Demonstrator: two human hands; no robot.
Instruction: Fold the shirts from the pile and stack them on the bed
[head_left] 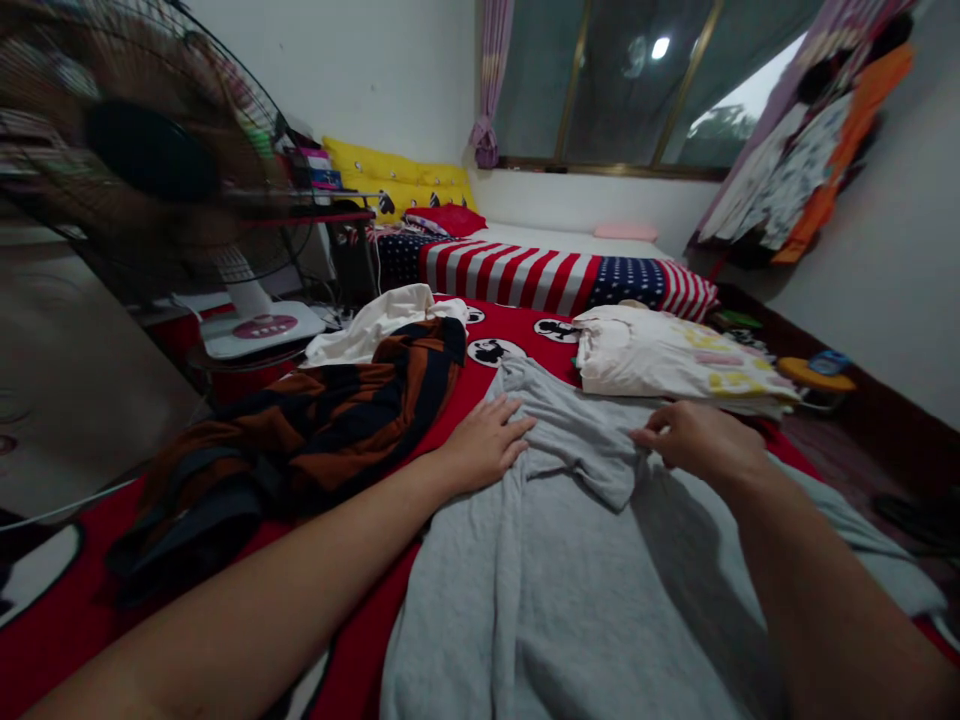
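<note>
Red bedding (517, 322) fills the foreground, a flag-patterned cover (547, 280) on the bed beyond, and through the head camera I've got the grey garment (570, 570) front and centre, bunched at its far end! Left hand (489, 442) lies flat on its left edge, fingers loosely spread over the cloth. Across on the right, my right hand (701, 440) has thumb and fingertips drawn narrow, pinching grey fabric. Striped clothing (322, 450) sprawls crumpled to the left; white shirts (645, 350) sit folded beyond, to the right.

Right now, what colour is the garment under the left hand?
The garment is grey, clearest in head view.
</note>
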